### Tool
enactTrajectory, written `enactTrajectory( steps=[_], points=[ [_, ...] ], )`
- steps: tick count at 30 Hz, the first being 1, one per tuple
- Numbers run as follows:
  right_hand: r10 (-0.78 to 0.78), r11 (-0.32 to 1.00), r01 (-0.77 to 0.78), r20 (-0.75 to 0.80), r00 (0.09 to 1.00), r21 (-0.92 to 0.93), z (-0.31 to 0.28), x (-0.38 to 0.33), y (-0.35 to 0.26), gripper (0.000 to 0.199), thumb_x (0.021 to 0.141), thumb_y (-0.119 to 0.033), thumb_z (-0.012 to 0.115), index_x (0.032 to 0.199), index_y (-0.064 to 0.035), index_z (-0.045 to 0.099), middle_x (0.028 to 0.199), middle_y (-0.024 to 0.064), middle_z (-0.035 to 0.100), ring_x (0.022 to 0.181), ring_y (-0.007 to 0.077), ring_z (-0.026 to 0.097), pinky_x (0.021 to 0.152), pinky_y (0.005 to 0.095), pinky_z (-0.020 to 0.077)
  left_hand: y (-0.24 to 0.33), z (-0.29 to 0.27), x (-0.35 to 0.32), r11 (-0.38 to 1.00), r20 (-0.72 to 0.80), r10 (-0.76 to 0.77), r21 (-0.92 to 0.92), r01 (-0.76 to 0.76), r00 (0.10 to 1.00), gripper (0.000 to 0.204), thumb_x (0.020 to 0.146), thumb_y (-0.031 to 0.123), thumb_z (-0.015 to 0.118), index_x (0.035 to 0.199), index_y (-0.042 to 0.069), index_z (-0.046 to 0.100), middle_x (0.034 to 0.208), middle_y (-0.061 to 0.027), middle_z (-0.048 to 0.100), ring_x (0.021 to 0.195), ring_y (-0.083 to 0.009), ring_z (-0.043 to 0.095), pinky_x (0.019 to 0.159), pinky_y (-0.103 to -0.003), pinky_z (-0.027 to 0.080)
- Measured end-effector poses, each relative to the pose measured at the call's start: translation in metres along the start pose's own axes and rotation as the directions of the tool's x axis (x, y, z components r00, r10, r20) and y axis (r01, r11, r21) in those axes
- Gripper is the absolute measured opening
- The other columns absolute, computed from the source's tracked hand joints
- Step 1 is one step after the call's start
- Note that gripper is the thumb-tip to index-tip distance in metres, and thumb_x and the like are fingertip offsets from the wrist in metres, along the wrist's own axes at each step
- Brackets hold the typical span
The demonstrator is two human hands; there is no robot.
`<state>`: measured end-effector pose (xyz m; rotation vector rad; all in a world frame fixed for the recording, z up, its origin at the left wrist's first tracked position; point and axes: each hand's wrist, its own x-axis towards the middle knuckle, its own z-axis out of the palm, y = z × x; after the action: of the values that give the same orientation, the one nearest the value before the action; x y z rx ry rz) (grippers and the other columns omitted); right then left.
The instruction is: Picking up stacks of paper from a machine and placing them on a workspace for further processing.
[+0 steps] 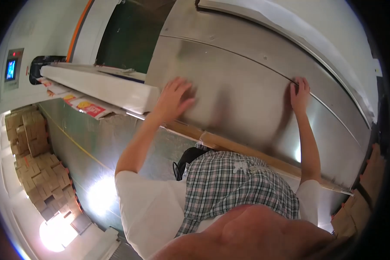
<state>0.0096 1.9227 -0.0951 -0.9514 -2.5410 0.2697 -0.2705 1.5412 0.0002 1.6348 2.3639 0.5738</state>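
Before me is a wide brushed-metal worktop [229, 86] with a long seam running across its far part. My left hand [176, 100] is over the left end of the metal, next to the white ledge [112, 89]. Its fingers are spread and slightly smeared, and nothing is in them; whether it touches the metal I cannot tell. Farther right, my right hand [299, 96] rests at the seam with fingers bent and thumb apart, holding nothing visible. A plaid apron [234, 184] covers my front.
Red, yellow and white printed sheets [89, 106] stick out beneath the white ledge. A control panel with a lit screen [12, 69] is on the machine at left. Stacks of brown cartons [45, 180] stand along the left wall. A brown strip [229, 143] edges the worktop near me.
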Motion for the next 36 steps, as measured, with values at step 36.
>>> enactTrajectory(
  steps=[36],
  points=[
    [0.068, 0.995, -0.060, 0.095, 0.993, -0.079, -0.007, 0.012, -0.009, 0.042, 0.080, -0.010, 0.048, 0.122, -0.0049, 0.046, 0.131, 0.0141, 0.038, 0.121, 0.0306, 0.036, 0.099, 0.0403, 0.0258, -0.283, 0.075, 0.470, 0.803, -0.359, -0.374, -0.587, 0.105, 0.855, 0.053, 0.082, 0.049, 0.048, 0.106, 0.003, 0.059, 0.097, -0.0234, 0.060, 0.096, -0.0350, 0.056, 0.083, -0.041, 0.042]
  ],
)
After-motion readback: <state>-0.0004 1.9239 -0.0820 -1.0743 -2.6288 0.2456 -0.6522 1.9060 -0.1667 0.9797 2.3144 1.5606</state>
